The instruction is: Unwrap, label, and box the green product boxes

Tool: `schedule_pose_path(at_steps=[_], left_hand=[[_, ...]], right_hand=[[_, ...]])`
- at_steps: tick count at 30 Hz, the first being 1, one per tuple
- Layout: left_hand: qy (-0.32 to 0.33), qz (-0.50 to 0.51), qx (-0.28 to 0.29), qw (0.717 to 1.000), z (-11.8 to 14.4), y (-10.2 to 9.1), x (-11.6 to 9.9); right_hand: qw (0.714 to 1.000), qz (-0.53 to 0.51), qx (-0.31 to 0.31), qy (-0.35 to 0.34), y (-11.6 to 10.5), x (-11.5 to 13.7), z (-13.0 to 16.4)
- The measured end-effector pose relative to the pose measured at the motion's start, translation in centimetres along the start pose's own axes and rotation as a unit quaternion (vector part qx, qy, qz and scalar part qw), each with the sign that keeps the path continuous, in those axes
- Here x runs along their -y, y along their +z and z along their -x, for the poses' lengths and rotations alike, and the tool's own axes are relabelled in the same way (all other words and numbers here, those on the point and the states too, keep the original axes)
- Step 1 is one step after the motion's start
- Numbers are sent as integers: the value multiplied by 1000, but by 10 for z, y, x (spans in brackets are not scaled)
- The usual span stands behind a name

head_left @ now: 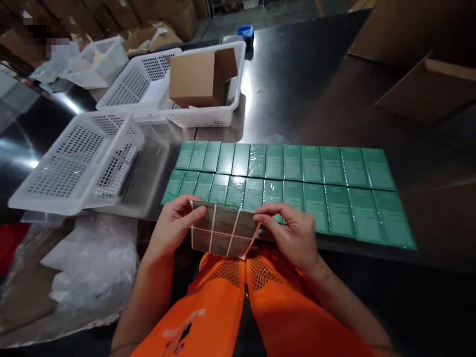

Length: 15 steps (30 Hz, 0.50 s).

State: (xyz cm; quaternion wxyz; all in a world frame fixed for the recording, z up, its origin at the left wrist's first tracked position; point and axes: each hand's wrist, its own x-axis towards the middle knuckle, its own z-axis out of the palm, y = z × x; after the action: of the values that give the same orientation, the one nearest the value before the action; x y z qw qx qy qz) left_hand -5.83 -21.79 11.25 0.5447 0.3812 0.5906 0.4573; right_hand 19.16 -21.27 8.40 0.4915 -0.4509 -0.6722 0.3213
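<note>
A thin sheet of dark labels [222,240], split by pale lines into two rows, is stretched between my hands just above the table's near edge. My left hand [176,220] pinches its upper left corner between thumb and fingers. At the upper right corner, my right hand [292,228] grips it the same way, and that side of the sheet bends. Right behind the sheet lie two long rows of green boxes [312,163] in shiny clear wrap, set edge to edge. The sheet and my hands hide parts of the front row.
White perforated baskets [70,163] stand at the left; a farther basket [204,118] holds an open cardboard box [191,79]. Crumpled clear plastic [98,263] lies at lower left. A large carton [424,94] stands at right on the dark shiny table [297,94]. A blue object [246,33] sits behind.
</note>
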Motion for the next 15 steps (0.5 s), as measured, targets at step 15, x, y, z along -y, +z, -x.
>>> schedule_pose_path(at_steps=[15], left_hand=[[-18,-179,50,982,-30,52,-5]], right_hand=[[984,-96,68,136,-91,-16,-18]])
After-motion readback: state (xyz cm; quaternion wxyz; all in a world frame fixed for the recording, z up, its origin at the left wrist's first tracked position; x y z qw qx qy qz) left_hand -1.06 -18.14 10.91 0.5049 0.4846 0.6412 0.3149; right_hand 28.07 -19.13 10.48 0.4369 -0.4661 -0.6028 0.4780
